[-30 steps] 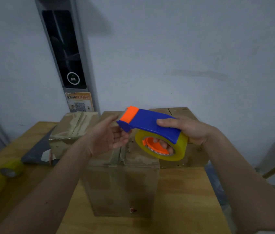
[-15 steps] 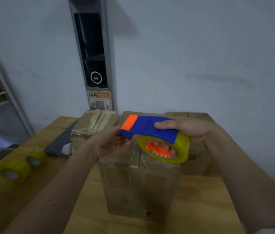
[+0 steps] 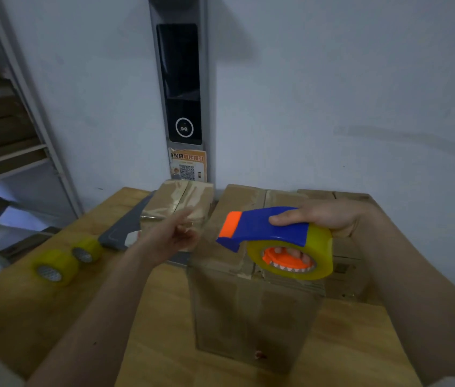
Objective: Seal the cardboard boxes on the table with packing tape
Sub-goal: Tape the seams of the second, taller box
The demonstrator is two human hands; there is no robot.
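My right hand (image 3: 324,219) grips a blue and orange tape dispenser (image 3: 265,229) loaded with a yellowish roll of packing tape (image 3: 315,255), fingers through the orange core. It hovers over the top of a tall cardboard box (image 3: 248,311) standing in the middle of the table. My left hand (image 3: 169,237) is blurred, left of the dispenser and apart from it, holding nothing that I can make out. A smaller taped box (image 3: 177,203) lies behind the left hand. Another box (image 3: 346,255) stands at the back right.
Two spare rolls of yellowish tape (image 3: 54,266) (image 3: 86,251) lie on the wooden table (image 3: 53,308) at the left. A grey flat object (image 3: 121,230) lies behind them. A metal shelf rack (image 3: 11,152) stands at the far left, and a wall panel (image 3: 183,88) rises behind the boxes.
My left hand has let go of the dispenser's front end and drawn away to the left. The view has turned left, showing the spare rolls and the shelf.
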